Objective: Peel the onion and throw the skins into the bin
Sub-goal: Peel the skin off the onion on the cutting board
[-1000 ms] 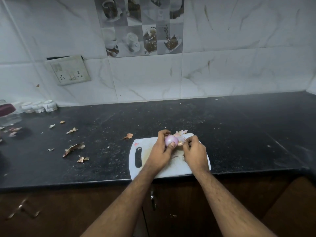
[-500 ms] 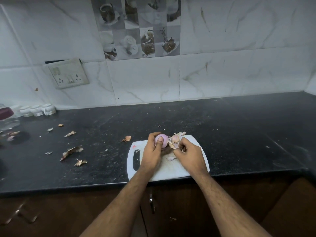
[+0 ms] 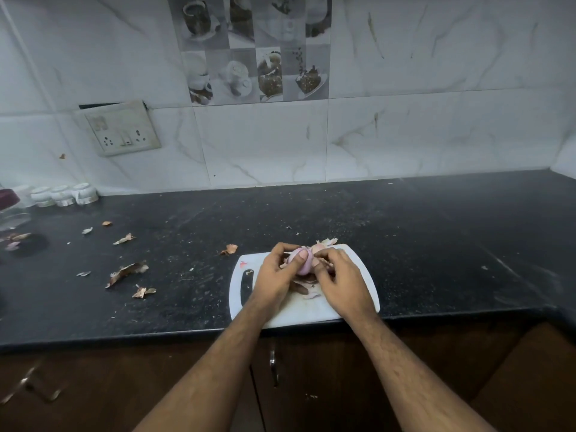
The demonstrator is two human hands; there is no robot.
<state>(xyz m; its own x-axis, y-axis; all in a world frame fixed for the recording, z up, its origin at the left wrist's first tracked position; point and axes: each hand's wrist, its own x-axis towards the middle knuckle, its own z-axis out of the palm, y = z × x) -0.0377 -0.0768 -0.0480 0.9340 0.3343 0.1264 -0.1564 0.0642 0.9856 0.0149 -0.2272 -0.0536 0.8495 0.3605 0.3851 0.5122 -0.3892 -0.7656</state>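
Head view: the left hand (image 3: 274,275) grips the small pale-purple peeled onion (image 3: 300,260) over the white plastic cutting board (image 3: 361,269) at 6 o'clock on the black stone counter (image 3: 405,244). The right hand (image 3: 338,280), apart half a second ago, has returned and pinches skin at the onion, so peeling continues. One onion, one board, about eight dry brown skin scraps (image 3: 126,272) toward 9 o'clock; no bin shows.

L hand (image 3: 274,275) & R hand (image 3: 339,275) grip pink onion (image 3: 300,260) over white board (image 3: 364,275), skins (image 3: 126,272) on counter (image 3: 436,244).
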